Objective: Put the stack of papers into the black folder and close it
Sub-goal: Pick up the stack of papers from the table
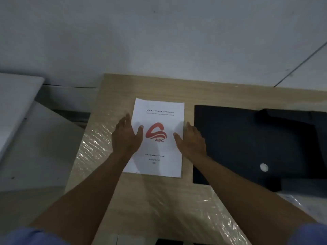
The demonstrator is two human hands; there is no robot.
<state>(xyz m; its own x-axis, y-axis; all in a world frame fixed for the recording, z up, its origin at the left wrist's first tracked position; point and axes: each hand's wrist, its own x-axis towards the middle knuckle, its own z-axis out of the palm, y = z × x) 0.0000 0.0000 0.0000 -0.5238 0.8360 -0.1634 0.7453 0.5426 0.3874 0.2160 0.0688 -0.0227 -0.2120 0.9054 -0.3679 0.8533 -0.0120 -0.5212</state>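
A white stack of papers (159, 110) with a red logo and printed text lies flat on the wooden table (152, 89). My left hand (126, 137) rests at the stack's left edge, thumb on the top sheet and fingers along the side. My right hand (192, 140) sits at the right edge the same way, thumb on the paper. Whether either hand grips the stack or only touches it is unclear. To the right lies the black folder (235, 144), spread open and flat, with a round white button (264, 167) on it.
Clear plastic wrap (92, 147) covers the table's left and near parts. A grey cabinet or box (31, 138) stands left of the table. A pale wall (159, 41) runs behind the table's far edge. The folder's flap (290, 121) reaches the frame's right edge.
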